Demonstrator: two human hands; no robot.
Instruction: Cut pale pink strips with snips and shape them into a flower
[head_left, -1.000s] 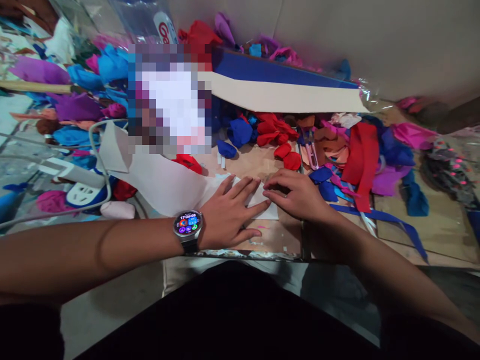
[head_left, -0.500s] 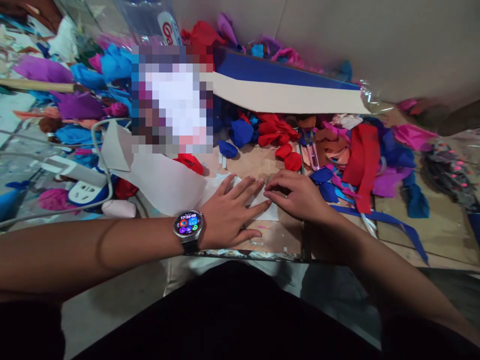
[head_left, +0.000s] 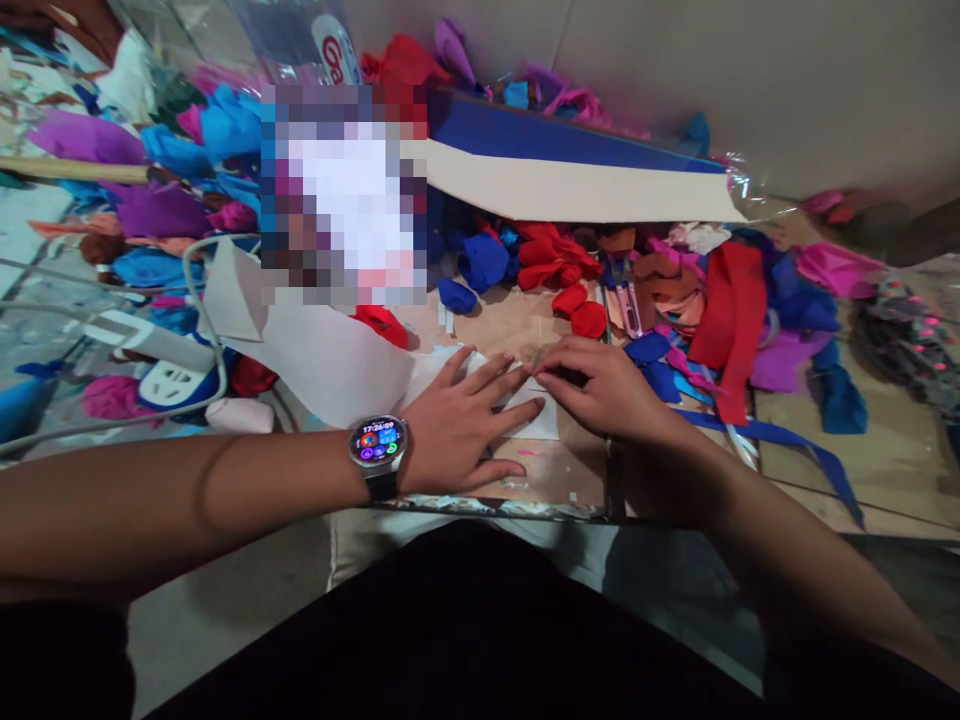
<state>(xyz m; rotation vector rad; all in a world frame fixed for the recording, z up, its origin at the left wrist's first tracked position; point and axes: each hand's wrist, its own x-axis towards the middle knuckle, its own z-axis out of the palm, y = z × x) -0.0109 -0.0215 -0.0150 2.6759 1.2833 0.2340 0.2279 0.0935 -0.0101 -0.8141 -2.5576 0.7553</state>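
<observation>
My left hand (head_left: 472,415) lies flat with spread fingers on a sheet of white paper (head_left: 536,424) on the brown work board (head_left: 555,470). A smartwatch (head_left: 377,447) is on that wrist. At the paper's right end, my right hand (head_left: 589,378) has thumb and forefinger pinched together close to the left fingertips. What sits in the pinch, if anything, is too small to make out. A larger white sheet (head_left: 337,365) extends to the left of my left hand. Beyond my hands lie red petal shapes (head_left: 583,312) and a blue one (head_left: 457,296).
A pink-handled cutter (head_left: 628,310) lies past my right hand, near red strips (head_left: 727,320) and a blue strip (head_left: 810,450). A power strip (head_left: 174,384) with cables stands at left. A cream board (head_left: 585,188) spans the back; heaped coloured pieces (head_left: 161,208) lie at left.
My right hand has shifted very slightly, its pinch still at the paper's right end. My left hand stays flat in place. The view has moved a little.
</observation>
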